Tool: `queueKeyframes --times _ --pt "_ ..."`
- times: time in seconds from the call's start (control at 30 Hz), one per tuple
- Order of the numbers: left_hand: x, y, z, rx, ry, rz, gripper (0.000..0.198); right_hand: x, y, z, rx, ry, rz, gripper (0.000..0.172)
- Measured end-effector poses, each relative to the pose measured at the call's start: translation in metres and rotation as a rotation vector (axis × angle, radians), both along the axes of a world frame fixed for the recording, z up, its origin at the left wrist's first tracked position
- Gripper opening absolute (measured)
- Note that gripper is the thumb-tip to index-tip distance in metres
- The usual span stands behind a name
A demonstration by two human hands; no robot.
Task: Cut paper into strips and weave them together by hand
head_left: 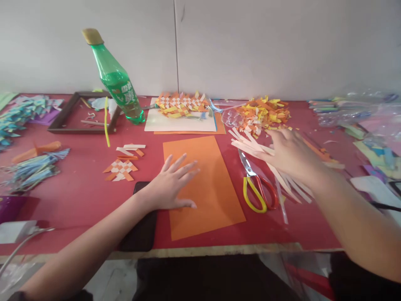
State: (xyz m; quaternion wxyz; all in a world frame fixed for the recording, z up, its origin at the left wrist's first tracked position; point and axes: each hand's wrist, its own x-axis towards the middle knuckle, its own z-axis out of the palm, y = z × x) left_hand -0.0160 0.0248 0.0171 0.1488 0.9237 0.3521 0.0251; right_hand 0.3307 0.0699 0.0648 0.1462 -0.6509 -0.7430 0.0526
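Observation:
My left hand [175, 182] is open, fingers spread over a sheet of orange paper [208, 217] on the red table. My right hand [293, 152] is closed around a bundle of pale paper strips [247, 144]; parts of the strips stick out on both sides of it. Its fingers are slightly blurred. Just below that hand lies a pair of scissors [255, 184] with one yellow and one red handle, blades pointing away. A black phone [140, 234] rests partly under my left forearm.
A tilted-looking green bottle [120, 83] stands beside a dark frame [59, 125]. Woven orange-and-white paper pieces [120, 169] lie left of the sheet; a larger woven piece [181, 104] is on white paper. Folded orange and yellow scraps [265, 113] are piled behind my right hand.

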Motion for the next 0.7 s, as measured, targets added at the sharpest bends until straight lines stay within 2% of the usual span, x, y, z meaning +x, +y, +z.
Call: queueKeyframes --times 0.03,0.13,0.2,0.3,0.33,0.43,0.57,0.63,0.7 --pt "-0.005 0.0 0.002 0.009 0.011 0.022 0.097 -0.009 -0.007 -0.002 0.019 -0.017 0.019 0.048" --pt "-0.022 0.0 0.005 0.005 0.081 0.083 0.096 -0.041 -0.023 -0.018 0.046 -0.038 0.219 0.039" --pt "-0.031 -0.001 0.004 0.006 0.112 0.112 0.096 -0.06 -0.032 -0.034 0.074 -0.116 0.256 0.053" --pt "-0.037 -0.004 -0.002 -0.005 0.153 0.129 0.099 -0.077 -0.041 -0.06 0.094 -0.243 0.222 0.083" --pt "-0.038 -0.004 -0.003 -0.009 0.162 0.131 0.1 -0.079 -0.043 -0.066 0.079 -0.263 0.223 0.084" --pt "-0.036 -0.005 -0.005 -0.018 0.17 0.126 0.102 -0.079 -0.047 -0.078 0.058 -0.25 0.219 0.078" --pt "-0.033 -0.004 -0.006 -0.029 0.171 0.119 0.105 -0.077 -0.047 -0.08 0.062 -0.173 0.222 0.065" --pt "-0.034 -0.004 -0.006 -0.031 0.16 0.117 0.104 -0.077 -0.047 -0.076 0.064 -0.048 0.215 0.051" --pt "-0.034 -0.003 -0.006 -0.039 0.136 0.114 0.103 -0.076 -0.046 -0.069 -0.022 0.162 0.164 0.041"
